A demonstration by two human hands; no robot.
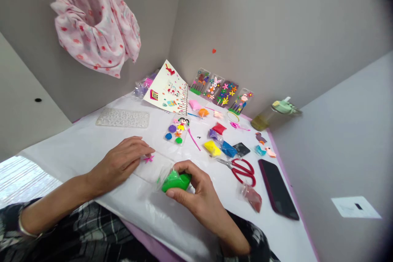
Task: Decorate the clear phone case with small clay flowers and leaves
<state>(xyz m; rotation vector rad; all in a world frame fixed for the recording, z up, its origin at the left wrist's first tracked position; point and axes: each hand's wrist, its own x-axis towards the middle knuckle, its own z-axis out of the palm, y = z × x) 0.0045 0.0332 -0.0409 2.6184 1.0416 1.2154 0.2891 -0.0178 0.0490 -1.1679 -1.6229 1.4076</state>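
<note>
My right hand [199,190] grips a clear bag of green modelling clay [176,181] above the near part of the table, thumb below and fingers over the top. My left hand [121,163] lies low over the table with its fingers stretched out. Beside its fingertips is a small pink clay flower [149,159], resting on a thin clear sheet [159,155]. Beyond my hands lies a clear phone case [184,131] that bears a clay doll, clay balls and small flowers. A pink modelling tool [194,139] lies just right of it.
To the right are red-handled scissors [242,170], a phone [278,188] and a bag of brownish-red clay [253,198]. Yellow [211,148] and blue [229,149] clay packs lie mid-table. Decorated cases [227,92] lean on the wall near a bottle [270,114]. A textured clear mat [123,118] lies left.
</note>
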